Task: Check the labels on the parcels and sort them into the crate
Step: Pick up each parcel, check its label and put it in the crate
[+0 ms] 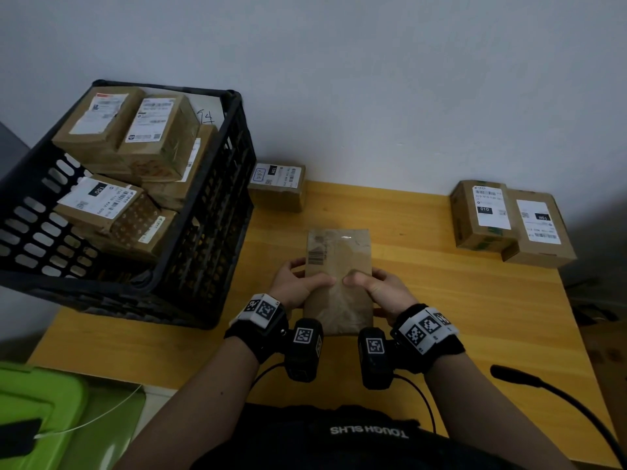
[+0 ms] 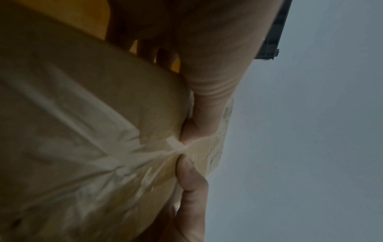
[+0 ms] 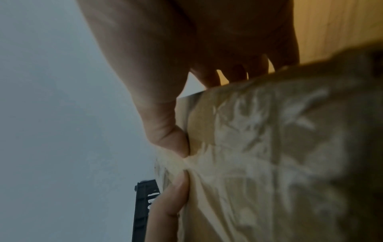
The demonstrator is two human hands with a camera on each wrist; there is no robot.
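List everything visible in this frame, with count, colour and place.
held parcel: one, brown, above the table's middle, in both hands.
crate: one, black, table's left end.
crate parcels: at least five, brown with white labels, stacked inside the crate.
wall parcel: one, brown, white label, beside the crate by the wall.
right parcels: two, brown, white labels, side by side at the table's far right.
table: one, yellow wood.
bin: one, green, lower left.
left hand: grips the held parcel's left edge.
right hand: grips its right edge.
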